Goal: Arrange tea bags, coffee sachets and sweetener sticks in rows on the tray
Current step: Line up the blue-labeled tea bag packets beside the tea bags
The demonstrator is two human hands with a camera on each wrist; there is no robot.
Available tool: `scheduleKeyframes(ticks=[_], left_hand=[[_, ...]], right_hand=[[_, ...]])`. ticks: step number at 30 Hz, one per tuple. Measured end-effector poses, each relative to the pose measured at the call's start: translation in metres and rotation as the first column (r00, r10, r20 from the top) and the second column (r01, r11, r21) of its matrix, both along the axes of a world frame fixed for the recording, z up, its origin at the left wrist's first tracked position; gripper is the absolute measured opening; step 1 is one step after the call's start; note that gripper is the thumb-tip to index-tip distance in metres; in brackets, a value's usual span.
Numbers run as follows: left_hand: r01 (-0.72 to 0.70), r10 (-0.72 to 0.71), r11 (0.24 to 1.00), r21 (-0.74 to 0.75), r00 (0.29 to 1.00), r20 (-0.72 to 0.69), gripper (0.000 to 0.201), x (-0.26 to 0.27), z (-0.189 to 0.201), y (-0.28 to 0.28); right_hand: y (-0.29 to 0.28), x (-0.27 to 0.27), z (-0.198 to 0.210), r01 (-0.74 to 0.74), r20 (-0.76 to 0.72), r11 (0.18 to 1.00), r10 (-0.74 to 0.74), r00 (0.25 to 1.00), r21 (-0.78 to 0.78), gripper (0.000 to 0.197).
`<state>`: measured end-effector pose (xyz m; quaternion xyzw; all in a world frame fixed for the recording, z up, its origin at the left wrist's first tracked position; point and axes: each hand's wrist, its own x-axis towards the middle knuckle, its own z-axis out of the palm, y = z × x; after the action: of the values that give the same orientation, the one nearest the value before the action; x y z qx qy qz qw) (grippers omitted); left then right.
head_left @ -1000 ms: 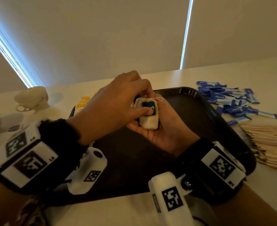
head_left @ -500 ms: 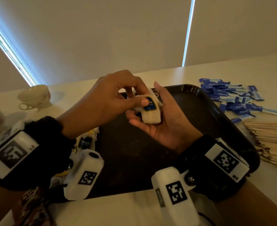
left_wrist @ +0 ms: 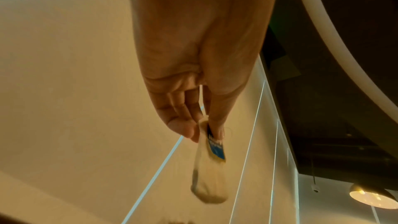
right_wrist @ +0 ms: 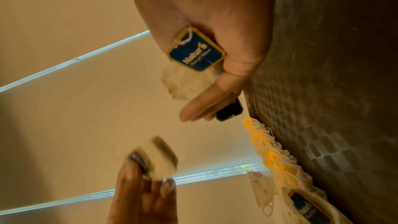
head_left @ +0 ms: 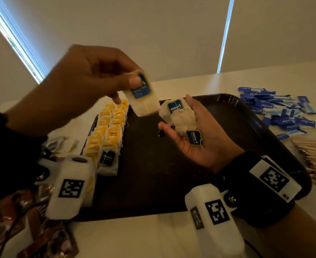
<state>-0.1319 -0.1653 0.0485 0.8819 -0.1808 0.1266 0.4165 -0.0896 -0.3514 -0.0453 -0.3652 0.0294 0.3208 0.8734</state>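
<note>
Above a dark tray (head_left: 228, 116) on a pale counter (head_left: 153, 239), the left hand (head_left: 82, 86) pinches a "Natur's" tea bag (head_left: 142, 97); the right hand (head_left: 196, 138), palm up and loosely spread, cradles more tea bags (head_left: 179, 116). Yellow-tagged bags (head_left: 107, 131), one reading "RELAX", line the tray's left edge; blue "equal" sticks (head_left: 276, 108) lie off-tray, right.

fingers (left_wrist: 183, 125) pinching tea bag (left_wrist: 210, 176) (seemingly blurred)
</note>
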Motion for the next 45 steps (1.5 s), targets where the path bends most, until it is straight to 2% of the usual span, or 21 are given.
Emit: scheduleKeyframes(ticks=[3,6,10,14,20,24,28,32,34,37,39,42,45], left_hand=[[-0.031,0.039,0.995,0.094,0.995,-0.088,0.01,-0.015,0.005,0.028],[-0.004,0.085,0.961,0.276,0.956,-0.281,0.023,-0.029,-0.009,0.052],[0.001,0.108,0.965,0.264,0.911,-0.398,0.005,-0.039,-0.036,0.061],[0.078,0.095,0.945,0.318,0.865,-0.493,0.005,-0.037,-0.052,0.056],[0.129,0.114,0.908,0.398,0.839,-0.533,0.006,-0.022,-0.061,0.056],[0.078,0.243,0.773,0.63,0.881,-0.407,0.012,-0.017,-0.073,0.065],[0.02,0.246,0.736,0.676,0.923,-0.295,0.02,-0.015,-0.079,0.069],[0.02,0.248,0.656,0.754,0.939,-0.24,0.021,-0.016,-0.083,0.064],[-0.001,0.221,0.691,0.723,0.952,-0.21,0.016,-0.016,-0.072,0.058],[-0.098,0.156,0.853,0.513,0.985,-0.069,0.021,-0.017,-0.045,0.038],[-0.088,0.09,0.925,0.37,0.996,0.014,0.024,-0.016,-0.03,0.017],[-0.056,0.023,0.948,0.314,0.994,0.105,0.027,-0.006,-0.023,-0.017],[-0.045,-0.016,0.906,0.421,0.99,0.14,0.023,0.01,-0.033,-0.041]], right_hand=[[-0.002,0.002,-0.005,-0.005,-0.05,0.999,0.003,0.999,-0.043,0.054],[-0.002,0.004,-0.007,0.014,-0.039,0.997,-0.017,0.999,-0.074,0.05],[-0.004,0.004,-0.003,0.04,-0.026,0.997,-0.041,0.999,-0.068,0.047],[-0.004,0.002,-0.002,0.046,-0.005,0.997,-0.047,0.999,-0.068,0.05],[-0.003,0.002,-0.001,0.05,-0.008,0.996,-0.051,0.999,-0.071,0.053],[-0.002,0.001,0.0,0.055,-0.015,0.996,-0.056,0.998,-0.069,0.052],[-0.002,-0.002,0.001,0.062,-0.012,0.995,-0.063,0.998,-0.073,0.045],[0.0,-0.004,0.002,0.079,-0.009,0.995,-0.08,0.997,-0.052,0.036],[0.001,-0.004,0.002,0.075,0.004,0.996,-0.075,0.997,-0.045,0.036],[0.002,-0.005,0.001,0.05,0.013,0.998,-0.05,0.999,-0.049,0.038],[0.003,-0.006,0.001,0.021,0.007,0.999,-0.02,1.0,-0.038,0.04],[0.003,-0.007,0.002,-0.022,0.007,1.0,0.021,1.0,0.004,0.043],[0.005,-0.009,0.004,-0.052,0.015,0.997,0.051,0.999,0.063,0.042]])
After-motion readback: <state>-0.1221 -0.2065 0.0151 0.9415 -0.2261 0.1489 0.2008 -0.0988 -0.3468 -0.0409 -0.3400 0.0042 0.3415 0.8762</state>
